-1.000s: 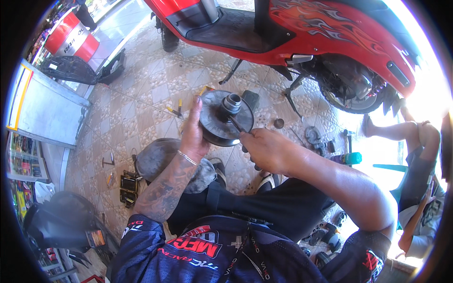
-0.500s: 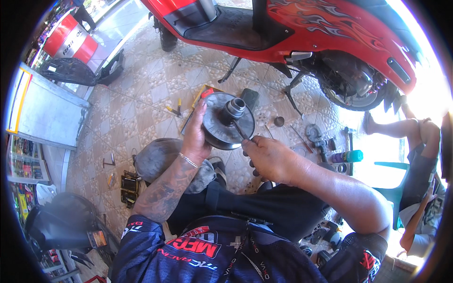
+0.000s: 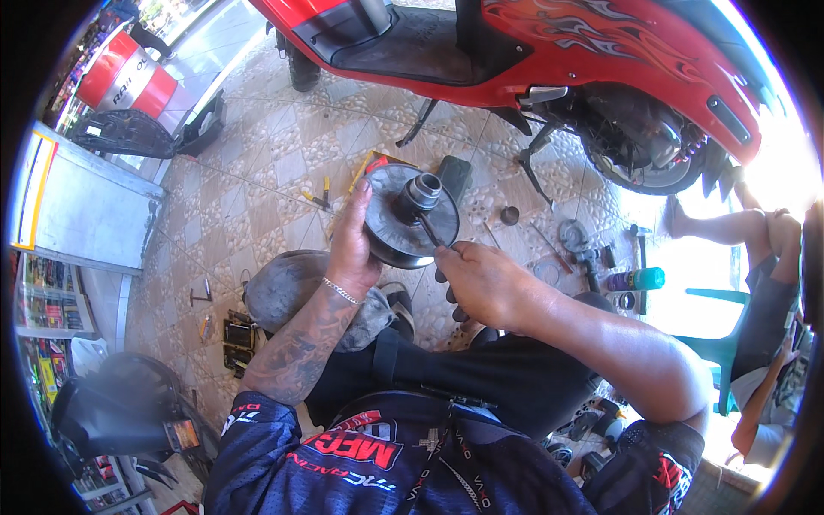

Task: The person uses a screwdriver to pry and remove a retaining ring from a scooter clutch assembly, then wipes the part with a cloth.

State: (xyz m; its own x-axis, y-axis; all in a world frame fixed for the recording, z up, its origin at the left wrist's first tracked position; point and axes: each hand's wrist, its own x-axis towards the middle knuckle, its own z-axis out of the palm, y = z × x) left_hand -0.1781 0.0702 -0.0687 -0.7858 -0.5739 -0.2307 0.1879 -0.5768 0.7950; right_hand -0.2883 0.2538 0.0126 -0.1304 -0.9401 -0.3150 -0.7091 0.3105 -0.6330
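Note:
A round metal scooter clutch pulley (image 3: 390, 202) with a hub sticking up from its middle is held over my lap. My left hand (image 3: 352, 249) wraps its left rim, thumb on top. My right hand (image 3: 487, 281) pinches a slim dark screwdriver-like tool (image 3: 428, 231); its handle is hidden in the fist. The tool's far end meets the base of the hub. A grey rag (image 3: 287, 292) drapes over my left leg.
A red scooter (image 3: 532, 60) stands ahead on its stand. Yellow-handled pliers (image 3: 323, 196), a hammer (image 3: 641, 245), a teal-capped spray can (image 3: 635, 279) and other tools lie on the tiles. At right, a person (image 3: 760, 249) sits near a green chair (image 3: 717, 330).
The pulley and both hands have shifted very slightly left in the picture. The tool still touches the hub's base, and both grips look the same.

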